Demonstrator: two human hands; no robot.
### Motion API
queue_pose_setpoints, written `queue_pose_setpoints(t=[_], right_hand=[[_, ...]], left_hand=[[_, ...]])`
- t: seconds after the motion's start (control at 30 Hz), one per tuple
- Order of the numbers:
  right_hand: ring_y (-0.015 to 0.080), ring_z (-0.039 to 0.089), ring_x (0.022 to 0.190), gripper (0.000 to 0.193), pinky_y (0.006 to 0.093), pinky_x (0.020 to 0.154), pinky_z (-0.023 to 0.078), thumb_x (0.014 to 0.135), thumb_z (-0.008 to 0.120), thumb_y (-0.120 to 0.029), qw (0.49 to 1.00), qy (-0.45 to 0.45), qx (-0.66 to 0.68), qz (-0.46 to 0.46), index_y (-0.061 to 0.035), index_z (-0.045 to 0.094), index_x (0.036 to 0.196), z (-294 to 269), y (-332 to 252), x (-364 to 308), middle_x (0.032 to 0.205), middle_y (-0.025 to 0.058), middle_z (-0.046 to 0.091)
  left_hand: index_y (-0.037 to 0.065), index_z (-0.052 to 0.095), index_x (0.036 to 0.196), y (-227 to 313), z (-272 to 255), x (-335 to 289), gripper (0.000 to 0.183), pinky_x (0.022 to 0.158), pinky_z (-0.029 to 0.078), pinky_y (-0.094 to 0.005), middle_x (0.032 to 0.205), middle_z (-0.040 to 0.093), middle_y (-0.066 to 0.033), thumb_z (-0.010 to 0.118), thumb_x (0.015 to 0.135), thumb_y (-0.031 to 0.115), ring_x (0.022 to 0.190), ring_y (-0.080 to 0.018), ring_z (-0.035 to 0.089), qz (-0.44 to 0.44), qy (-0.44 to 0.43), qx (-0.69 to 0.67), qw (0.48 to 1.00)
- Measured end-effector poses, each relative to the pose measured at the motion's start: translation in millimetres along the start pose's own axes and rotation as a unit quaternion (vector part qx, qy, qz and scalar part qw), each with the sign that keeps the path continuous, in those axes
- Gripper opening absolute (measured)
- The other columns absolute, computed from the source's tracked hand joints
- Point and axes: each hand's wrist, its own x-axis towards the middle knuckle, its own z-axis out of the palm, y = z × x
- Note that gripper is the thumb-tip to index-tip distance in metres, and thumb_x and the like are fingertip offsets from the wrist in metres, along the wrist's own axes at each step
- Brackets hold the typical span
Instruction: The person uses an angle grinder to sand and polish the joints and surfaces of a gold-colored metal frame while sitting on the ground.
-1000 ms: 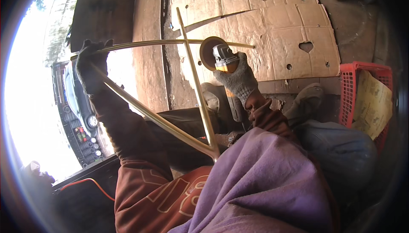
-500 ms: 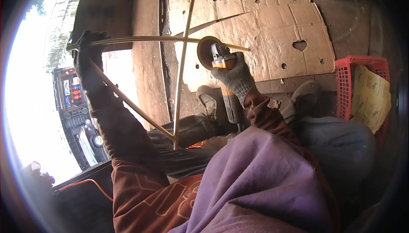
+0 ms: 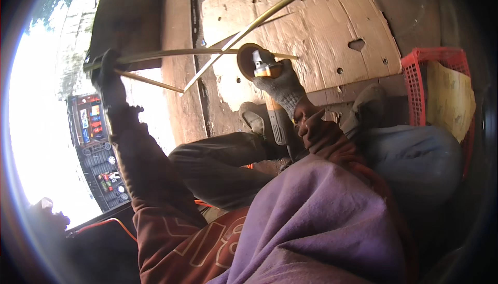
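Note:
My left hand (image 3: 107, 70), in a dark glove, is closed around the corner of a brass-coloured metal frame (image 3: 166, 52) made of thin bars. A crossing bar (image 3: 270, 13) slants from low near the middle to the far right. My right hand (image 3: 282, 85), in a grey knitted glove, grips an orange and grey angle grinder (image 3: 277, 120), its body hanging down toward my lap. The grinder's round disc (image 3: 246, 62) stands against the long bar, just right of the crossing. I cannot tell if disc and metal touch.
Flattened cardboard (image 3: 316, 40) with holes covers the ground ahead. A red plastic crate (image 3: 413, 92) holding a yellowish sheet (image 3: 450, 99) is at my right. A dark panel (image 3: 129, 19) stands at far left; an orange cable (image 3: 111, 220) runs at lower left.
The frame has turned: its crossing bar, formerly nearly upright, now slants to the upper right, and its near corner has risen leftward. My right hand and the grinder have shifted slightly left.

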Motion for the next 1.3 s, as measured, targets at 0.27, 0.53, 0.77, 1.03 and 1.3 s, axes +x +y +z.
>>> queue_pose_setpoints(t=[0.27, 0.53, 0.77, 1.03, 1.3], right_hand=[[0.0201, 0.068, 0.089, 0.075, 0.0329, 0.076, 0.057, 0.065, 0.091, -0.024, 0.993, 0.03, 0.101, 0.057, 0.005, 0.045, 0.115, -10, 46, 3, 0.104, 0.0146, 0.065], [0.0136, 0.068, 0.084, 0.051, 0.0325, 0.072, 0.057, 0.068, 0.089, -0.018, 0.983, 0.009, 0.146, 0.108, -0.0003, 0.062, 0.107, -53, 62, 26, 0.095, 0.0088, 0.071], [0.016, 0.067, 0.087, 0.067, 0.0309, 0.076, 0.057, 0.069, 0.089, -0.014, 0.987, 0.01, 0.143, 0.07, -0.0032, 0.047, 0.12, 33, 14, -23, 0.103, 0.0098, 0.066], [0.0133, 0.067, 0.076, 0.052, 0.0304, 0.068, 0.057, 0.068, 0.09, -0.015, 0.963, 0.184, 0.139, 0.138, -0.0026, 0.058, 0.107, -8, 67, 9, 0.092, 0.0084, 0.07], [0.0106, 0.062, 0.073, 0.039, 0.0301, 0.063, 0.053, 0.071, 0.084, -0.01, 0.967, 0.107, 0.218, 0.081, -0.0046, 0.062, 0.102, 32, 30, -18, 0.085, 0.0029, 0.066]], left_hand=[[0.002, 0.068, 0.078, -1, 9, -34, 0.029, 0.061, 0.048, -0.0281, 0.063, 0.062, -0.0039, 0.07, 0.091, 0.028, 0.059, -0.0129, 0.06, -0.03, 0.207, 0.079, 0.975], [0.005, 0.066, 0.077, -42, -5, -40, 0.035, 0.054, 0.043, -0.0283, 0.06, 0.057, -0.0044, 0.07, 0.092, 0.036, 0.053, -0.0118, 0.053, -0.146, 0.211, 0.027, 0.966], [-0.003, 0.069, 0.088, -50, -9, -41, 0.044, 0.047, 0.04, -0.0285, 0.06, 0.054, -0.0045, 0.076, 0.085, 0.04, 0.05, -0.0133, 0.05, -0.243, 0.254, 0.108, 0.93], [-0.005, 0.07, 0.096, -48, -4, -47, 0.059, 0.047, 0.039, -0.0297, 0.061, 0.053, -0.0045, 0.076, 0.083, 0.052, 0.05, -0.0128, 0.049, -0.31, 0.244, 0.169, 0.903], [-0.004, 0.07, 0.096, -36, 4, -45, 0.063, 0.048, 0.04, -0.0311, 0.064, 0.054, -0.0054, 0.073, 0.083, 0.058, 0.051, -0.0149, 0.049, -0.326, 0.235, 0.215, 0.89]])
